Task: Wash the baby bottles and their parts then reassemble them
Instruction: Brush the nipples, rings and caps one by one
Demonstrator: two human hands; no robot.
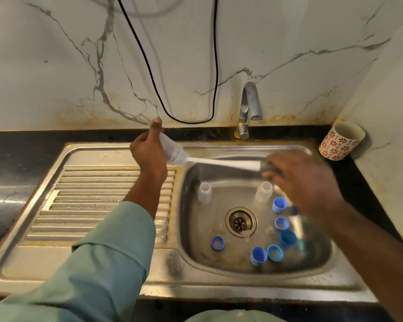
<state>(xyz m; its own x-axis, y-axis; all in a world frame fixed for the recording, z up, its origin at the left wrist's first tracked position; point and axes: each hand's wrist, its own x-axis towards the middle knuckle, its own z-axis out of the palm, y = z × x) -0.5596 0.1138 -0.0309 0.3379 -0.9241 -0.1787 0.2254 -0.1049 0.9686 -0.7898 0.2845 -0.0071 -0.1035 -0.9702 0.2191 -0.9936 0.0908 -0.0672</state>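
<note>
Left hand (149, 154): raised above the sink's drainboard, its grip wrapped round a clear baby bottle (170, 148) that lies tilted with its mouth toward the basin.
Right hand (298, 180): above the basin's right side, motion-blurred; its grip is curled on the end of a bottle brush (221, 162).
Bottle brush: one, white; its bristled head sits in the mouth of the held bottle, its handle running right to the right hand.
Bottles in the basin: two clear ones, standing mouth up, one left (205, 192) and one right (263, 191) of the drain (240, 222).
Blue parts: six on the basin floor; one ring (217, 242) lies left of the drain, five pieces (279, 205) cluster to its right and front.
Clear parts: small ones beside the drain, too faint to count.
Sink (116, 159): one, steel, ribbed drainboard on the left, set into the dark worktop (21, 145).
Tap (248, 110): one, behind the basin.
Cup (341, 140): one, red flower pattern, on the worktop at the right corner.
Cable (215, 66): one, black, looping down the marble wall.
</note>
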